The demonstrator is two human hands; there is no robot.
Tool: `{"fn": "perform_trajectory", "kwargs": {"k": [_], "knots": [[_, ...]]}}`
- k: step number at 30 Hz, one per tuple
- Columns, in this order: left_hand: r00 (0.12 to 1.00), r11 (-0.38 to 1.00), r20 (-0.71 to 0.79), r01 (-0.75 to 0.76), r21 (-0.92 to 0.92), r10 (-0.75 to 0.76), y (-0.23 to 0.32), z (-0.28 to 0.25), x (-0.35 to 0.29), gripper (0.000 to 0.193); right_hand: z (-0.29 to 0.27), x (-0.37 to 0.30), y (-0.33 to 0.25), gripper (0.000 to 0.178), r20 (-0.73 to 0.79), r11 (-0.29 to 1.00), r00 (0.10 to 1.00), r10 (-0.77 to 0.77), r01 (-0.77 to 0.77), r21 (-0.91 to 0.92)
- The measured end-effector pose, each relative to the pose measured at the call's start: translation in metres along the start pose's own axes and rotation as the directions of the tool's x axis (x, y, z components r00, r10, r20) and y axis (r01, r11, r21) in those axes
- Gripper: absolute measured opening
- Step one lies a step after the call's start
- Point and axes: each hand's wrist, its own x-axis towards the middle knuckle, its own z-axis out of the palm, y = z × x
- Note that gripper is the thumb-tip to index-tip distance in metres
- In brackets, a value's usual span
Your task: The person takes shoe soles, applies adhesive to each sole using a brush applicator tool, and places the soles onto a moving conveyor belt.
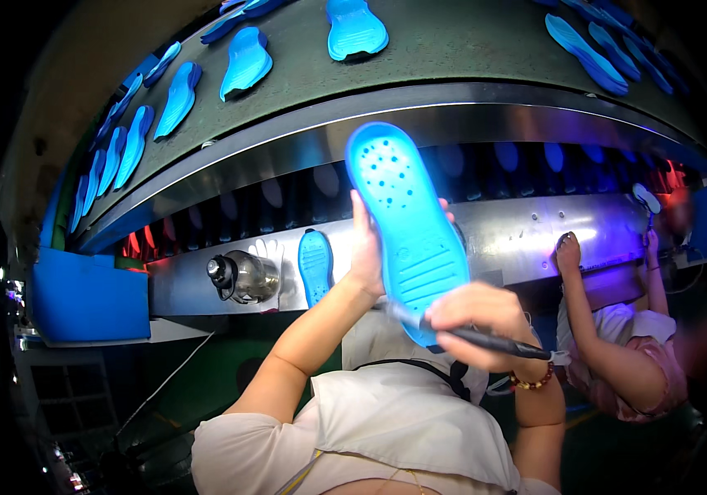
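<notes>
A bright blue shoe sole point(419, 223) is held up in front of me, its rounded, dotted end pointing away and its ridged part nearer. My left hand point(367, 256) grips it from the left edge, with fingertips showing at the far side. In my right hand point(485, 322) is a slim black-handled tool point(498, 341), whose pale tip is blurred against the sole's near end. A second blue sole point(315, 266) lies on the metal ledge point(498, 235), left of my left hand.
Beyond the ledge, a dark green conveyor belt point(304, 111) carries several blue soles. A clear bottle with a black cap point(246, 276) and a white glove point(269, 252) are on the ledge at left. To the right, a co-worker's hand point(568, 252) rests at the ledge.
</notes>
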Motion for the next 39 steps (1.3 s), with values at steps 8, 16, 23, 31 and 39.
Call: {"fn": "perform_trajectory", "kwargs": {"k": [8, 16, 23, 31, 39], "knots": [[0.995, 0.986, -0.033, -0.090, 0.142, 0.095, 0.021, 0.011, 0.008, 0.087, -0.012, -0.019, 0.009, 0.022, 0.075, 0.996, 0.993, 0.090, -0.089, -0.015], [0.985, 0.977, -0.066, -0.145, 0.158, 0.157, 0.018, 0.042, 0.007, 0.068, -0.009, -0.020, 0.033, 0.018, -0.260, 0.770, 0.902, 0.346, -0.114, 0.628], [0.994, 0.994, -0.084, -0.066, 0.082, 0.072, -0.006, 0.021, -0.002, 0.054, 0.007, -0.020, 0.020, 0.018, -0.244, 0.898, 0.935, 0.257, -0.137, 0.418], [0.994, 0.995, -0.034, -0.100, 0.004, 0.100, 0.001, 0.018, 0.009, 0.053, -0.007, -0.002, 0.014, 0.017, -0.173, 0.982, 0.980, 0.097, -0.066, 0.178], [0.996, 0.996, 0.052, -0.072, -0.050, 0.074, 0.013, 0.010, 0.020, 0.051, -0.036, 0.009, 0.015, 0.018, -0.100, 0.972, 0.984, 0.147, -0.125, 0.200]]}}
